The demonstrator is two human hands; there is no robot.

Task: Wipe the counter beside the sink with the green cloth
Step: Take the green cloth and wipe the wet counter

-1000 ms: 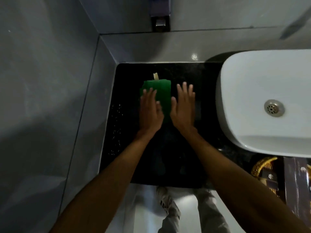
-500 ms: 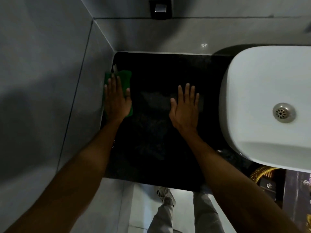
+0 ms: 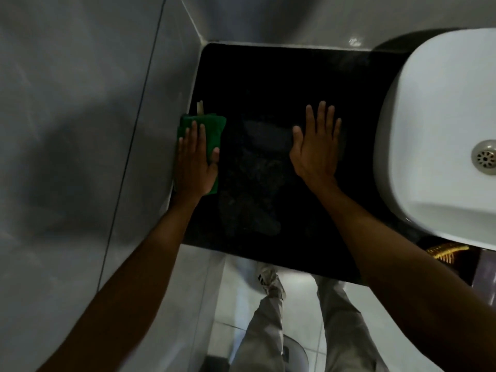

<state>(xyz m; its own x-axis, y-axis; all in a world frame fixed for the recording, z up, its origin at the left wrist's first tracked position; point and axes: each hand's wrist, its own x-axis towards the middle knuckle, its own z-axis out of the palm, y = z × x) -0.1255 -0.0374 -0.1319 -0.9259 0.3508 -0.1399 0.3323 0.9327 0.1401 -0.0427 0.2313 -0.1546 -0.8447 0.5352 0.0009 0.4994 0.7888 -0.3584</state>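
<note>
A folded green cloth (image 3: 212, 126) lies at the left edge of the black counter (image 3: 268, 84), against the grey wall. My left hand (image 3: 194, 162) presses flat on top of the cloth, fingers pointing away from me, covering most of it. A pale tag sticks out from the cloth's far end. My right hand (image 3: 316, 146) rests flat and spread on the bare counter, between the cloth and the white sink (image 3: 440, 108). It holds nothing.
Grey tiled walls (image 3: 80, 130) close the counter on the left and at the back. The sink's drain (image 3: 484, 160) shows at the right. A gold comb-like object (image 3: 445, 252) lies by the sink's near corner. My legs and the floor show below the counter's front edge.
My left hand slid the green cloth from the counter's middle to its left edge, then slightly toward me. My right hand stayed flat in place.
</note>
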